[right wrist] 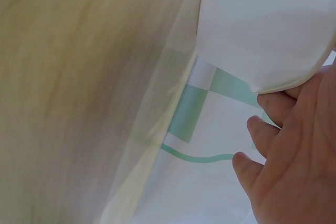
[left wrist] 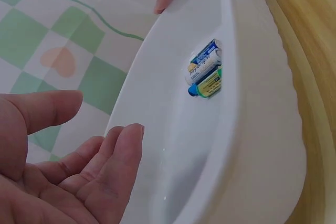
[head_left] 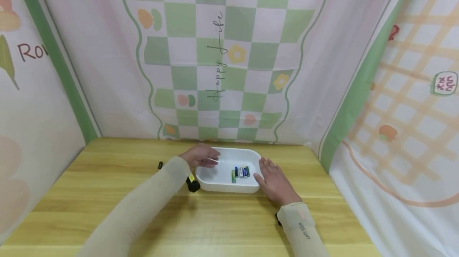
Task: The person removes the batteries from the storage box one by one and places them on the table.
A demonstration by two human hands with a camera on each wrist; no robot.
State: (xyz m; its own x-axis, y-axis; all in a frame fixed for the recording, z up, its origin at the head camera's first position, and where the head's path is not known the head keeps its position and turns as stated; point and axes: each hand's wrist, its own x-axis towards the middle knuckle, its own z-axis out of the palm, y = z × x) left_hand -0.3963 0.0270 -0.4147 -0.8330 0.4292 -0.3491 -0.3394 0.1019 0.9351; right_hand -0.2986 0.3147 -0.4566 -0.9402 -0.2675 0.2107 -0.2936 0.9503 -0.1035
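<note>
A white oblong tray (head_left: 226, 188) stands on the wooden table, and several batteries (head_left: 241, 172) lie together toward the right of its floor. In the left wrist view, blue, white and green-yellow batteries (left wrist: 203, 66) show partly behind the near rim. My left hand (head_left: 201, 155) is over the tray's left end, holding nothing, its thumb and fingers spread apart. On the opposite side, my right hand (head_left: 276, 181) rests against the tray's right rim with fingers fairly straight. Its thumb reaches over the inner side, and the other fingers (right wrist: 275, 109) lie outside, below the rim.
The wooden table (head_left: 229, 225) runs back to a hanging cloth (head_left: 241, 26) with green checks. Patterned cloths also hang at both sides. A small dark object (head_left: 160, 165) lies left of my left forearm. A black device (head_left: 193, 185) sits by the left wrist.
</note>
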